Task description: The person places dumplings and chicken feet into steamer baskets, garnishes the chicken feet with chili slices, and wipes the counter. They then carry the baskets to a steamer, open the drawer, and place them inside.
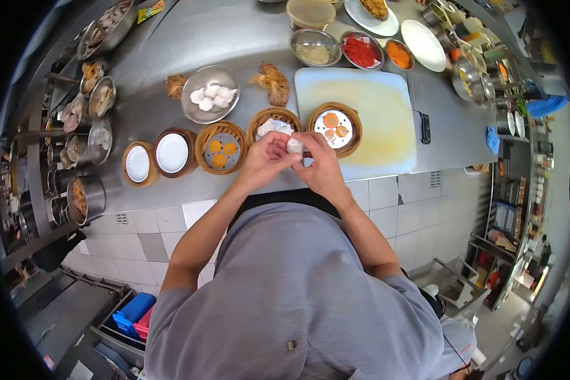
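Between my two hands, in front of my body, is a small white dumpling [294,146]. My left hand [265,162] has its fingers curled at the dumpling's left side. Fingers of my right hand [322,166] close around its right side. Just behind my left hand, a bamboo steamer [254,120] holds white dumplings [273,127], partly covered by my fingers. Right of it, another steamer [356,130] holds three orange-topped pieces on a white perforated liner. To the left, a third steamer [202,152] holds three orange-yellow pieces.
Two small steamers with white dishes [137,164] stand at the left. Behind are a metal bowl of white dumplings [214,96] and bowls of ingredients. A cutting board [386,120] lies under the right steamer, with a black-handled tool [425,128] beside it.
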{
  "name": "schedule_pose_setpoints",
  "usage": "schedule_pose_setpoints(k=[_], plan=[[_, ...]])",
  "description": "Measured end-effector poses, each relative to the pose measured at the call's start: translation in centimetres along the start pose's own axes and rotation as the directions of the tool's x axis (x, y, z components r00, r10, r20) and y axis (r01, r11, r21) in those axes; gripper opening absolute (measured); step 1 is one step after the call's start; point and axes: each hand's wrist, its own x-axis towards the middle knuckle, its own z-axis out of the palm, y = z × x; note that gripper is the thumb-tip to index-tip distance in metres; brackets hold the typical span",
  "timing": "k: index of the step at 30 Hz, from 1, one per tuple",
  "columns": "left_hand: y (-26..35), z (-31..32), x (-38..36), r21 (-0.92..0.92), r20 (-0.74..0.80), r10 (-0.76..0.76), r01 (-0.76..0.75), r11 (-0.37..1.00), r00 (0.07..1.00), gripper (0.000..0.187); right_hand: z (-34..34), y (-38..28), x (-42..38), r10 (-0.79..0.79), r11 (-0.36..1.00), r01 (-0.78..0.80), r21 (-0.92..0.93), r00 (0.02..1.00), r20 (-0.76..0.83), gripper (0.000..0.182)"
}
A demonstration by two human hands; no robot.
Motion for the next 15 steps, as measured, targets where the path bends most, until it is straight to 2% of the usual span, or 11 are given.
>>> schedule_pose_setpoints(k=[1, 2, 5, 7, 9, 11, 15], plan=[[0.3, -0.7, 0.0, 0.149, -0.030, 0.085, -0.080, 0.986, 0.996, 0.044, -0.7, 0.2, -0.1, 0.033, 0.999, -0.032, 0.017, 0.999, -0.011, 0.045], [0.8, -1.7, 0.4, 0.236, -0.105, 0.110, -0.083, 0.968, 0.988, 0.042, -1.4, 0.5, -0.2, 0.065, 0.997, -0.064, 0.036, 0.998, -0.021, 0.045], [3.5, -6.1, 2.4, 0.504, -0.370, 0.204, 0.011, 0.864, 0.906, 0.038, -5.4, 3.8, 0.1, 0.135, 0.989, -0.137, -0.060, 0.990, -0.030, 0.043], [1.8, -11.4, 4.6, 0.672, -0.404, 0.378, -0.010, 0.741, 0.833, 0.037, -7.8, 5.1, 1.1, 0.146, 0.984, -0.145, -0.099, 0.989, 0.009, 0.041], [2.3, -14.2, 5.8, 0.765, -0.417, 0.373, 0.098, 0.636, 0.829, 0.041, -9.6, 5.7, 2.3, 0.153, 0.982, -0.141, -0.124, 0.984, 0.094, 0.038], [1.8, -16.5, 7.0, 0.804, -0.412, 0.353, 0.152, 0.576, 0.840, 0.043, -10.2, 6.1, 3.6, 0.092, 0.986, -0.066, -0.153, 0.981, 0.170, 0.039], [2.0, -17.3, 7.9, 0.861, -0.386, 0.255, 0.247, 0.444, 0.887, 0.055, -10.4, 7.0, 6.0, 0.028, 0.986, 0.031, -0.161, 0.937, 0.348, 0.045]])
